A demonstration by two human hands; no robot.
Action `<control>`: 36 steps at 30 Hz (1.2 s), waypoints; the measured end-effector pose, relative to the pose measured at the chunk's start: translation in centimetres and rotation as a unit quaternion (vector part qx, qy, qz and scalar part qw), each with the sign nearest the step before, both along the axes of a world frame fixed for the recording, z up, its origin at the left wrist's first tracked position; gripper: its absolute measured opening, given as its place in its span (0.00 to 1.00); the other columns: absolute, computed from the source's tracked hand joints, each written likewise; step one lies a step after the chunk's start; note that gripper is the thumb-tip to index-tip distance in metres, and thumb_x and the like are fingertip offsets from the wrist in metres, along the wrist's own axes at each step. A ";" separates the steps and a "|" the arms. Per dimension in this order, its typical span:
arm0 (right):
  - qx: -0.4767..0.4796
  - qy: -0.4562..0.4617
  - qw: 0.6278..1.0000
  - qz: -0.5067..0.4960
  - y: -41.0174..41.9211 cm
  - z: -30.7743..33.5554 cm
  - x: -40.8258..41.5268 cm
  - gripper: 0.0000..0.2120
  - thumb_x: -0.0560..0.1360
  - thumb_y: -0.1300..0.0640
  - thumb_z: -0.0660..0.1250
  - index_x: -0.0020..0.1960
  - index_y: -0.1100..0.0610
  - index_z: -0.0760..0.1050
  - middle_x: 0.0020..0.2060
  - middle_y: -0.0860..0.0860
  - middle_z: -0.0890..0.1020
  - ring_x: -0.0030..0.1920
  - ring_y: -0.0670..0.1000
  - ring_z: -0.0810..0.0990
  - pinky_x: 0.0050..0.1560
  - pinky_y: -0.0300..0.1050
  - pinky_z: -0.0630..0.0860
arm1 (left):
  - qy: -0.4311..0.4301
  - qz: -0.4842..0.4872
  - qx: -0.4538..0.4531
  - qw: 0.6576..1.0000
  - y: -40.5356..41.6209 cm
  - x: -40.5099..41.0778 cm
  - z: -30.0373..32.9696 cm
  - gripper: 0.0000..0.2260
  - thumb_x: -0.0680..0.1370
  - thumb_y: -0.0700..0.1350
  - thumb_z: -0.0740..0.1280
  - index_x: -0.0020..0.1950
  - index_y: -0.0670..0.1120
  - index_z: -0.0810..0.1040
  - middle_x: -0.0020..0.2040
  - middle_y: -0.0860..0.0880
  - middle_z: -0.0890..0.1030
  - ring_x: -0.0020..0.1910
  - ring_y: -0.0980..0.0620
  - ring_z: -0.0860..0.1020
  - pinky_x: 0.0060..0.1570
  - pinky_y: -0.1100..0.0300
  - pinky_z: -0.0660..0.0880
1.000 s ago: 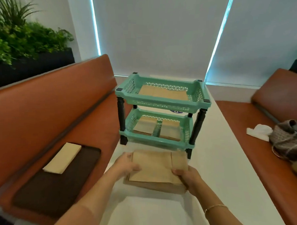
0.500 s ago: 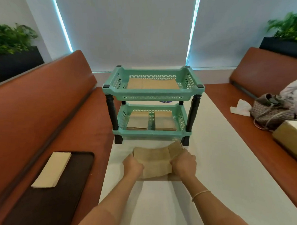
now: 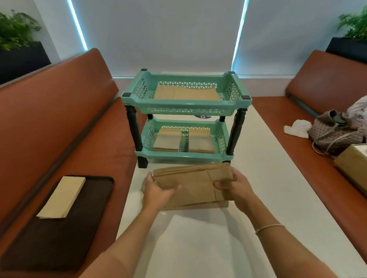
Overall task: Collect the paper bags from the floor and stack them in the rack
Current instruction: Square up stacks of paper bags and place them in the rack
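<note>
Just before rack (image 3: 185,106), on white table (image 3: 270,183): paper bags (image 3: 192,186) held as loose stack, left hand (image 3: 156,193) and right hand (image 3: 236,187) gripping opposite ends; risk: bags fanning, lower ones slipping during lift; catching front rim of tier

Café or restaurant booth, facing padded orange benches (image 3: 54,117), long white table (image 3: 270,183), planters (image 3: 13,33)

A booth with drawn blinds and cool window light.
Two brown padded benches (image 3: 54,117) flanked a pale worktop (image 3: 270,183); grey roller blinds (image 3: 157,29) covered the windows, bright slits glowing between them, planters (image 3: 15,49) stood behind each backrest.
</note>
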State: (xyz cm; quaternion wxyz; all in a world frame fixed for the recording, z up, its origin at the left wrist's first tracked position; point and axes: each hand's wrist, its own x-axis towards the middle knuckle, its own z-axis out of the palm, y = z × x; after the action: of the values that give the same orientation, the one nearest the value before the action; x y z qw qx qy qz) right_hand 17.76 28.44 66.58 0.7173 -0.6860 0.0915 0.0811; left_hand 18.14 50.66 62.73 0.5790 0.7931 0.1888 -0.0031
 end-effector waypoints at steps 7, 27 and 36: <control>0.010 -0.004 1.000 0.025 -1.2 -1.0 -4.1 0.22 0.61 0.71 0.76 0.51 0.57 0.76 0.46 0.54 0.82 0.46 0.54 0.80 0.37 0.43 0.80 | -0.058 -0.059 -0.124 0.989 0.0 -4.1 0.6 0.30 0.56 0.48 0.82 0.55 0.43 0.80 0.49 0.46 0.84 0.51 0.48 0.82 0.55 0.49 0.78; -0.032 -0.062 0.996 -0.052 -0.5 -1.6 -7.3 0.23 0.60 0.72 0.77 0.48 0.54 0.76 0.44 0.51 0.80 0.44 0.49 0.77 0.40 0.40 0.73 | -0.106 -0.078 -0.172 0.976 0.3 -7.2 2.0 0.16 0.64 0.32 0.77 0.46 0.45 0.79 0.40 0.49 0.82 0.37 0.57 0.81 0.38 0.67 0.78; -0.151 -0.088 0.984 0.021 -0.9 0.2 -6.8 0.22 0.64 0.69 0.76 0.52 0.51 0.75 0.44 0.50 0.77 0.44 0.48 0.75 0.38 0.31 0.71 | -0.098 -0.187 0.072 0.975 1.3 -6.3 5.1 0.12 0.64 0.43 0.79 0.44 0.54 0.82 0.46 0.53 0.83 0.49 0.55 0.80 0.48 0.70 0.73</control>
State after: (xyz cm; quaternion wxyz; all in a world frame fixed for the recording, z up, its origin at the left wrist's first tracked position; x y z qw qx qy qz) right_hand 10.92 27.49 66.82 0.6086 -0.7928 0.0252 0.0207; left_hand 11.83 51.97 67.78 0.5248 0.8507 -0.0209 -0.0205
